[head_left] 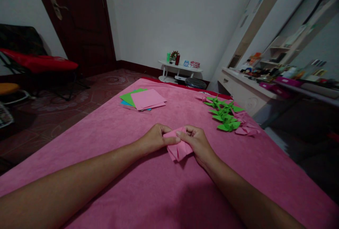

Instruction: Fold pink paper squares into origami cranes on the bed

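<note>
Your bare forearms (90,181) reach from the lower corners to just below centre, your left hand (155,137) and right hand (198,143) both pinching a partly folded pink paper piece (180,151), seemingly mid-fold, the next move likely needing firm, even creasing.

Your one camera sits on your head. It looks forward and down over the pink cloth (132,197), with your left hand (155,137) and right hand (199,144) near, and the white wall (172,17) far off.
</note>
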Demonstrator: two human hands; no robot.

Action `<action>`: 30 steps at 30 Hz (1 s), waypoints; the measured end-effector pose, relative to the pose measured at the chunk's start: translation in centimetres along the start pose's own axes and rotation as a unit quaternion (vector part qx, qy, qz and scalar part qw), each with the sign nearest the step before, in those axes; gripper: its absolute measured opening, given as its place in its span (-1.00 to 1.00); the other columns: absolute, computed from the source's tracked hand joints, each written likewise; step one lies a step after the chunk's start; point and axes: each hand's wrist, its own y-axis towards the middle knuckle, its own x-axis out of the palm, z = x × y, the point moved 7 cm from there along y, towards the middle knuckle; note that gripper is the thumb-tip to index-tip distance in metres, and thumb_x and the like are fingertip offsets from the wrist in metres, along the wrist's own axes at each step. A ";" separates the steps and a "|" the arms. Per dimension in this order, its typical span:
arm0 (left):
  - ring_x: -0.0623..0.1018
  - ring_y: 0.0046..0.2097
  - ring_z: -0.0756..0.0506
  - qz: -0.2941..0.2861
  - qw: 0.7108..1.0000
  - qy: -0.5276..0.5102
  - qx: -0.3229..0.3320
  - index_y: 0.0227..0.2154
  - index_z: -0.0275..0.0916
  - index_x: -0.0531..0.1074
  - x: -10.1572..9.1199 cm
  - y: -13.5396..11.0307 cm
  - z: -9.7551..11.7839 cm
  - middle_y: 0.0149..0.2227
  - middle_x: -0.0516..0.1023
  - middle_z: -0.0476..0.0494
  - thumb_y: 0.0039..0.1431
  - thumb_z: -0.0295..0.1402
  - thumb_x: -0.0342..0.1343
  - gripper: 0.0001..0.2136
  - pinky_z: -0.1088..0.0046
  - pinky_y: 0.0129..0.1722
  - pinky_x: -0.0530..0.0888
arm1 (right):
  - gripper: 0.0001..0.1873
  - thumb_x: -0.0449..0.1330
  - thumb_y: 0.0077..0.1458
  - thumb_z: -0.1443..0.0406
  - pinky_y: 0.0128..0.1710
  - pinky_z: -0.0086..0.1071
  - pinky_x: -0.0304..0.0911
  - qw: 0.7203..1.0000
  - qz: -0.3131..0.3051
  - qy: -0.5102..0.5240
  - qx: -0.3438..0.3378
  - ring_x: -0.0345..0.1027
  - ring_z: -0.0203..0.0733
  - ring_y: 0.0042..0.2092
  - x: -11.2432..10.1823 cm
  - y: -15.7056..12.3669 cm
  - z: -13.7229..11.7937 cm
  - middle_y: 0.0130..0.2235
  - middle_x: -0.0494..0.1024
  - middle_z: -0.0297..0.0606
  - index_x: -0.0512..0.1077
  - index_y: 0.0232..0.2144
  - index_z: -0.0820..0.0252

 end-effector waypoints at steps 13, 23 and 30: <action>0.36 -0.55 0.08 0.121 0.992 -0.020 0.042 -0.39 -0.34 0.41 -1.8 -0.3 1.4 -0.51 0.44 -0.05 0.06 -0.23 0.11 -0.77 0.59 -0.55 0.25 | -0.92 0.22 -0.27 0.33 -0.70 -0.53 -0.07 0.989 -0.010 0.059 0.139 0.07 -0.42 -0.69 -1.4 0.8 2.4 -0.71 0.34 -0.39 0.45 -0.60 0.27; 0.43 -0.15 -0.10 -0.039 0.931 0.200 0.303 -0.27 -0.28 0.49 0.5 -2.3 6.0 -0.23 0.48 -0.21 0.05 -0.40 0.09 -0.82 0.32 -0.10 0.34 | -0.77 0.36 -0.29 0.27 -0.55 -0.52 0.10 0.992 -0.040 0.055 0.109 0.27 -0.39 -0.57 -1.0 0.5 1.4 -0.55 0.51 -0.33 0.50 -0.53 0.33; 0.42 -0.14 -0.12 -0.088 0.893 0.265 0.352 -0.21 -0.27 0.46 1.2 -2.5 5.6 -0.21 0.49 -0.21 -0.06 -0.46 0.11 -0.72 0.25 -0.06 0.32 | -0.67 0.40 -0.36 0.19 -0.59 -0.51 0.08 0.995 -0.036 0.009 0.095 0.24 -0.38 -0.57 -1.0 0.4 0.7 -0.57 0.48 -0.32 0.47 -0.56 0.34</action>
